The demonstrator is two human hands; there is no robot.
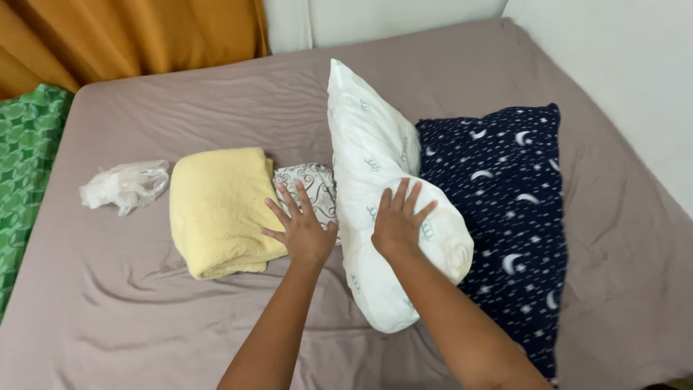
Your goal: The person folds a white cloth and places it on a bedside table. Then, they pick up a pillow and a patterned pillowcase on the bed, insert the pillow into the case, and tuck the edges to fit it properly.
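Two bare forearms reach up from the bottom edge, both cut off below the elbow. The right hand [399, 220] lies palm-down on the white pillow [382, 180], fingers spread and flat against the fabric, gripping nothing. That pillow runs lengthwise across the middle of the bed, its near end bunched into a roll; small pale-green motifs dot the case, too small to make out. Its right side overlaps the dark navy pillow [512, 209] printed with moons and stars, whose lower corner runs out of view. The left hand [302, 225] is also open, fingers apart — it rests across the edge of the folded yellow towel [216, 209] and the small folded cloth with a grey swirl pattern [312, 186], which is largely hidden between towel, hand and pillow. Well to the left of the towel lies a crumpled clear plastic bag [124, 185]; what it contains cannot be told. All of it sits on a taupe bedsheet [130, 318], wrinkled near the arms. An orange curtain [130, 36] and a green patterned fabric [29, 152] are clipped by the frame's left side.
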